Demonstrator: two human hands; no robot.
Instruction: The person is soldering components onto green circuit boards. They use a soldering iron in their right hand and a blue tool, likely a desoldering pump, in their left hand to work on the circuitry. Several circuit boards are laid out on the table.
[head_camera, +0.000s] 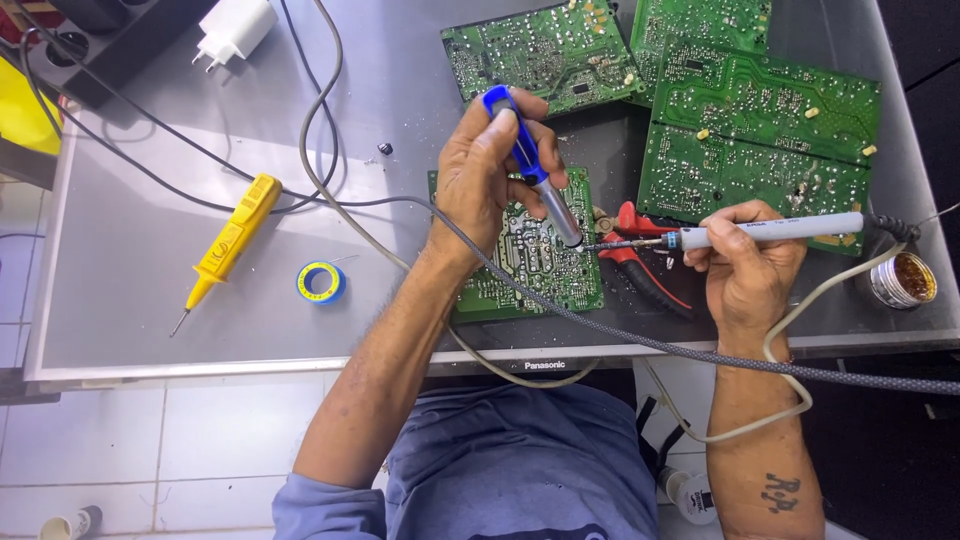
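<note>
My left hand grips a blue and silver desoldering pump, its tip down on the right edge of a small green circuit board. My right hand holds a grey soldering iron level, with its metal tip pointing left and meeting the pump's tip at the board's edge. The iron's cable runs off to the right.
Several larger green circuit boards lie at the back right. Red-handled pliers rest beside the small board. A tin of flux sits at the right edge. A yellow tester pen, a blue tape roll, a white charger and grey cables lie at the left.
</note>
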